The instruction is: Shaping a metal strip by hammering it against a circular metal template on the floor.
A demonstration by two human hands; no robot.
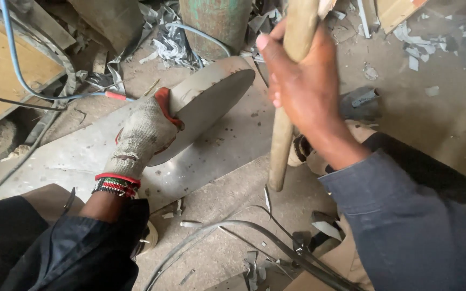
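Roughly by size, biggest first:
Flat metal sheet [233, 145]: lies across the dusty floor from 9 o'clock toward centre, under the disc.
Green cylinder [217, 24]: stands at 12 o'clock, rusty, with metal offcuts [171, 43] heaped beside it.
Round metal disc [211, 108]: centre of view, tilted on edge, its lower rim touching the sheet.
Wooden handle [286, 124]: runs from 12 o'clock down to centre; its top end is out of view.
Right hand [303, 91]: bare, clenched around the handle at 1 o'clock.
Left hand [144, 134]: gloved, gripping the disc's left rim at 9 o'clock.
Beaded bracelet [115, 186]: sits on the left wrist.
Blue cable [14, 64]: curves at 10 o'clock.
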